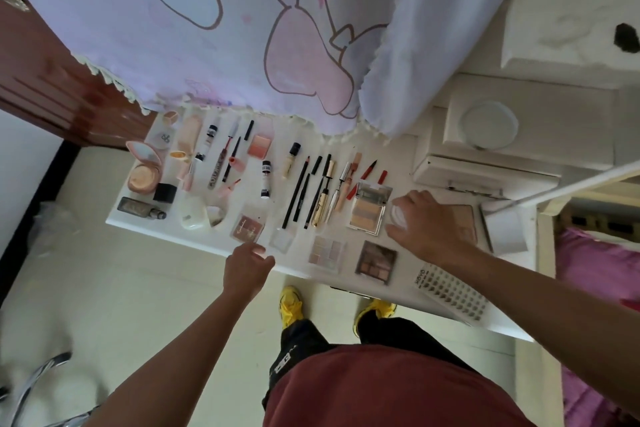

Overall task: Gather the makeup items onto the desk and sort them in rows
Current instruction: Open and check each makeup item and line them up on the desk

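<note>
The left hand [247, 267] is nearest, at the front edge of the white desk [207, 240]. Its fingers are loosely bent and it holds nothing. I think it is just waiting there for its turn.

Just past it is a front row of flat boxes: a red-brown palette [247, 229], a pale palette [325, 253] and a brown palette [376, 262]. The flat things lie together with their colours facing up, most likely so each one is easy to see.

The right hand [427, 227] reaches a bit further, on the right side of the desk. Its thumb and fingers are bent round a small white round pot [398, 216]. I cannot tell if the pot is lifted or sitting on the desk. It looks like the pot is getting a spot beside the open gold palette [367, 213].

Behind the boxes, the long thin things lie side by side: black pencils [297, 192] and a gold mascara [322, 199]. They all point the same way, so none cross.

Furthest back are tubes [207, 139] and a pink blush [259, 146], close to the hanging lilac cloth [207, 28].

Most of the makeup is on the desk in rows, so the job looks nearly done.
</note>
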### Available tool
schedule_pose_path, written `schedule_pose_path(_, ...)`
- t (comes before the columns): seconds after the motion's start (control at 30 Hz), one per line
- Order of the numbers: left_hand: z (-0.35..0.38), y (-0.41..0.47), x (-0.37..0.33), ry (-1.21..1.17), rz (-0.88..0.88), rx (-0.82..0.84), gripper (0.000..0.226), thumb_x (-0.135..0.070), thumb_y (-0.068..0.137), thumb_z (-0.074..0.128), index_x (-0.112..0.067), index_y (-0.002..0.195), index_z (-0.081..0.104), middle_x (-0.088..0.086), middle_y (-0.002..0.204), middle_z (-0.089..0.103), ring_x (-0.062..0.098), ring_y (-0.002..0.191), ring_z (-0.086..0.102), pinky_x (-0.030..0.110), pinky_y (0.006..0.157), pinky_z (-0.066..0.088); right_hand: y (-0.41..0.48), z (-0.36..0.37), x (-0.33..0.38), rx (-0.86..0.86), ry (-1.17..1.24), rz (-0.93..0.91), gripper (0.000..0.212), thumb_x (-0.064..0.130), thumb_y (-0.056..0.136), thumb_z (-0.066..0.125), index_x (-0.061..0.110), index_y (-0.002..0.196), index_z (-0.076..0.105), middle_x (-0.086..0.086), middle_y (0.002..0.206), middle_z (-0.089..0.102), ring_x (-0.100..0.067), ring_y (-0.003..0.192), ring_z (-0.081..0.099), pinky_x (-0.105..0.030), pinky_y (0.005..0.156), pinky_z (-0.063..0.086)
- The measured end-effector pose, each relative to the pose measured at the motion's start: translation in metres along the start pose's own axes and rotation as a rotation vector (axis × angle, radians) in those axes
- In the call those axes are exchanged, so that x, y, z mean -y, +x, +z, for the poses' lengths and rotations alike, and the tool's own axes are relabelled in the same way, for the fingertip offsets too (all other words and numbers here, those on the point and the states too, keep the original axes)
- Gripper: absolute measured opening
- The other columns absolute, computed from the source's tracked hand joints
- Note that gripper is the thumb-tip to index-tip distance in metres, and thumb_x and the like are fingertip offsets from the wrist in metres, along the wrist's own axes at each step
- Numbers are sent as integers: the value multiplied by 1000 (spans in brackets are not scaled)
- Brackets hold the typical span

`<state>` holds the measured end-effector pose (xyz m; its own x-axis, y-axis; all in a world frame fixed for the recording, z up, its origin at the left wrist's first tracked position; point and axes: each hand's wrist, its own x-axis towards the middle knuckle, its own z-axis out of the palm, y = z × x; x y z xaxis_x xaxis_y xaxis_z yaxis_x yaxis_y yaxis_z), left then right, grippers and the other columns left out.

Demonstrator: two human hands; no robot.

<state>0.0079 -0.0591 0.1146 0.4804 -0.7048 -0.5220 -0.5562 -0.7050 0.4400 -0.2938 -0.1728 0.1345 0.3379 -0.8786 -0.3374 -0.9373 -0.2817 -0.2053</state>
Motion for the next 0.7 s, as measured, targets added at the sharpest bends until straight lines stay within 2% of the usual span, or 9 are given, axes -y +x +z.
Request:
schedule_pose_path(0.07,-11,12,17,51,-15,-10,34,-22,77,70,-8,109,66,10,102,72,27,98,65,30,81,44,-5,2,28,55,8,-64,51,52,92,51,22,133,51,2,129,52,-17,122,45,-35,85,44)
schedule_pose_path(0.17,-23,28,37,97,-5,6,38,-24,81,69,-8,115,63,6,102,72,26,105,63,30,86,42,-5,13,71,143,64,-132,49,49,94,49,24,137,50,3,138,50,-16,127,44,-34,90,44)
schedule_pose_path(0.3,-37,44,58,118,30,62,35,-25,83,68,-13,115,61,4,97,71,25,108,60,31,91,43,6,34,132,220,84,-147,47,45,94,51,22,135,51,1,134,52,-18,126,46,-36,93,43)
schedule_pose_path(0.4,-53,53,76,124,60,84,28,-24,84,66,-13,110,63,3,102,70,25,107,59,31,90,43,26,49,178,216,85,-142,46,44,94,52,20,134,52,-1,131,53,-21,125,47,-37,94,45)
schedule_pose_path(0.5,-73,60,100,121,62,101,24,-24,83,65,-15,105,65,-1,91,69,24,101,62,28,85,43,49,63,220,190,61,-139,48,44,93,54,18,133,51,-2,129,52,-22,124,46,-39,93,47)
schedule_pose_path(0.7,-111,67,139,65,98,117,23,-20,83,65,-10,104,67,3,84,72,20,90,67,24,79,44,80,86,268,182,-92,-59,63,56,84,60,12,127,45,-8,127,45,-26,118,42,-37,82,47)
